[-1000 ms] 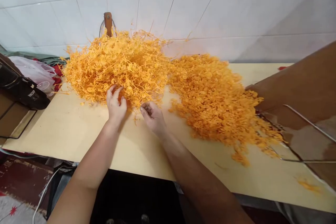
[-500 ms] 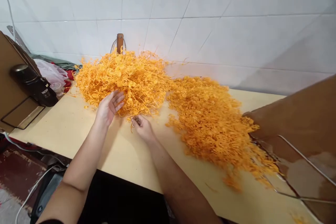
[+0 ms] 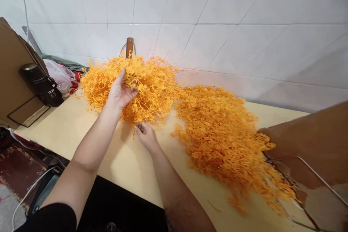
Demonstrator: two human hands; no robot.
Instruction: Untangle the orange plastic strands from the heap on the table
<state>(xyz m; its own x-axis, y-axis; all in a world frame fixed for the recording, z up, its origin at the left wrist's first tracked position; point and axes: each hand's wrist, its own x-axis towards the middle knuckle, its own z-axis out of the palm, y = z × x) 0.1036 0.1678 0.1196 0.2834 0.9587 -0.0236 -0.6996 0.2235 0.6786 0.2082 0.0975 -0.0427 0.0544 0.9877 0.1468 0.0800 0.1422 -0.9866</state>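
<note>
The left hand [image 3: 121, 92] grips strands of the tangled orange heap [image 3: 136, 83]; the right hand [image 3: 145, 135] pinches loose strands on the tabletop [image 3: 81, 130].

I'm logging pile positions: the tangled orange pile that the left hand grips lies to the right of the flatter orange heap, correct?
Not quite. In the head view the left hand grips the tangled orange pile, but that pile lies to the left of the flatter orange heap, not its right.

One camera on my head, looking forward and down over the table [image 3: 81, 141] toward the tiled wall [image 3: 231, 25]. Close range: my forearms fill the lower frame. No second view.
</note>
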